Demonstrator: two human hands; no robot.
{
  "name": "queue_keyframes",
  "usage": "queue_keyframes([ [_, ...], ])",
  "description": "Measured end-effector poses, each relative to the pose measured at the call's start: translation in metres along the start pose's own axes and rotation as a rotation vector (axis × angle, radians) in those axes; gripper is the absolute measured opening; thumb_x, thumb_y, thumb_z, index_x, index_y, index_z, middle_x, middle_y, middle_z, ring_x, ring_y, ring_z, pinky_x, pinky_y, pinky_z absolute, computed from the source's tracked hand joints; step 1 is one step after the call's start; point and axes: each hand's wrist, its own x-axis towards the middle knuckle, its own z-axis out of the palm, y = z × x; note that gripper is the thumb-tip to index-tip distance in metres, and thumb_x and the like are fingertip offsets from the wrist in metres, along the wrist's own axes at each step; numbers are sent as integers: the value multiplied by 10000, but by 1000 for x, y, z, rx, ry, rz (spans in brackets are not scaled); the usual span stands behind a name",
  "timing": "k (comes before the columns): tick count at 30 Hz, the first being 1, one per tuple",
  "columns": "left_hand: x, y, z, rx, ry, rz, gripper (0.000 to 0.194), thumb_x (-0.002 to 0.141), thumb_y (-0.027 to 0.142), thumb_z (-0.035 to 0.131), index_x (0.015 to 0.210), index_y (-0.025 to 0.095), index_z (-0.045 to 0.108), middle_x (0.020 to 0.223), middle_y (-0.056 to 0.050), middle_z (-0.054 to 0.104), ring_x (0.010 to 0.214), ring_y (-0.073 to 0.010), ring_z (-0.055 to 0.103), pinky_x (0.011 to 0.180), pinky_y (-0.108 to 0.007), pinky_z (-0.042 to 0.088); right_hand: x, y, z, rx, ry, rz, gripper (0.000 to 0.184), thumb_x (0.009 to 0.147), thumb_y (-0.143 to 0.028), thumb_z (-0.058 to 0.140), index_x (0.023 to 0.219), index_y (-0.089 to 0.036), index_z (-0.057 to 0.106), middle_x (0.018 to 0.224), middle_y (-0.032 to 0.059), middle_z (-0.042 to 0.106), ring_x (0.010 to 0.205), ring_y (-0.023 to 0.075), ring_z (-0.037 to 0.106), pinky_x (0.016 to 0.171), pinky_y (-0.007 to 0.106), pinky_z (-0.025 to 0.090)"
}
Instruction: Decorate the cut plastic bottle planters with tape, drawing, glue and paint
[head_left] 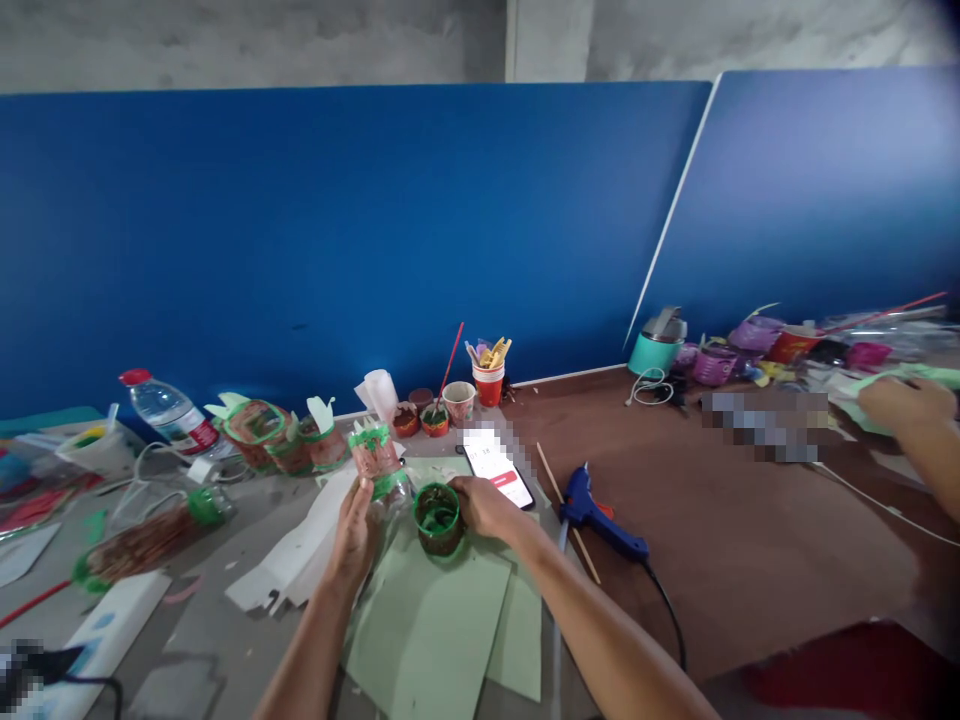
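My left hand grips a clear plastic bottle piece painted brown with green edges, its fingertips on the lower left side. In my right hand is a small round cup, brown outside with a green rim, held by its right side and tilted so that its green-streaked inside faces me. Both pieces are over pale green paper sheets. Just beyond my right hand lies a lit phone. A blue glue gun rests to the right beside a thin wooden stick.
Painted cups, a water bottle and a painted bottle stand or lie at left. Paint cups and a cup of sticks line the blue partition. Another person's hand holds pale green material at right.
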Motion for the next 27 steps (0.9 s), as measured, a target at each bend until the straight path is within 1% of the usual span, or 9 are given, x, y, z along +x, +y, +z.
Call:
queue_keyframes([
  [3, 0, 0, 0, 10, 5, 12, 489, 765, 451, 721, 1165, 176, 659, 1098, -109, 736, 1033, -266, 679, 883, -368, 527, -1, 0, 1, 0, -7, -16, 323, 866, -105, 460, 1062, -133, 715, 948, 116, 756, 889, 234, 699, 727, 256, 477],
  [7, 0, 2, 0, -6, 10, 18, 456, 771, 450, 715, 1132, 175, 673, 1100, -108, 736, 1005, -260, 686, 889, -376, 517, -4, 4, -10, 61, 23, -47, 397, 833, -74, 477, 1165, -147, 683, 1143, 123, 720, 1082, 239, 659, 927, 296, 469],
  [9, -1, 3, 0, -21, 15, 37, 432, 765, 430, 725, 1118, 185, 676, 1122, -95, 730, 1019, -252, 679, 892, -362, 512, -6, 7, -19, 108, -22, -54, 517, 793, -54, 517, 1294, -150, 598, 1226, 129, 680, 1150, 233, 625, 993, 325, 448],
  [11, -2, 4, 1, -33, 20, 59, 399, 766, 406, 728, 1100, 194, 677, 1155, -83, 719, 1055, -243, 665, 897, -342, 506, -10, 10, -27, 171, -125, -88, 712, 746, -73, 606, 1434, -157, 444, 1332, 145, 607, 1223, 234, 577, 1036, 352, 428],
  [14, -4, 7, 4, -38, 32, 59, 389, 767, 402, 722, 1094, 197, 669, 1153, -82, 717, 1075, -252, 656, 872, -344, 513, -15, 9, -31, 246, -261, -130, 1015, 643, -152, 771, 1524, -176, 268, 1492, 166, 439, 1381, 269, 415, 1134, 416, 320],
  [17, -6, 11, 8, -32, 45, 58, 408, 749, 407, 733, 1096, 203, 666, 1131, -82, 723, 1080, -269, 653, 847, -350, 522, -18, 2, -23, 275, -241, -129, 1145, 585, -205, 833, 1544, -217, 207, 1576, 151, 298, 1438, 293, 311, 1176, 464, 227],
  [20, -7, 15, 12, -30, 39, 81, 395, 748, 414, 732, 1077, 203, 675, 1131, -83, 722, 1101, -276, 641, 855, -348, 517, -18, -3, -11, 301, -175, -141, 1111, 631, -216, 807, 1549, -239, 182, 1566, 139, 325, 1419, 290, 350, 1162, 470, 261],
  [23, -6, 14, 11, -13, 23, 94, 396, 757, 431, 718, 1075, 198, 675, 1150, -87, 714, 1094, -282, 641, 861, -358, 513, -15, -6, -4, 297, -94, -152, 991, 670, -218, 781, 1522, -257, 276, 1505, 122, 432, 1375, 297, 422, 1141, 485, 305],
  [27, -3, 8, 5, 36, 37, 113, 456, 765, 470, 704, 1110, 174, 660, 1176, -115, 698, 1073, -271, 642, 881, -360, 493, -15, -19, -15, 266, 93, -192, 849, 686, -254, 778, 1450, -240, 406, 1425, 125, 520, 1345, 319, 454, 1131, 497, 326],
])
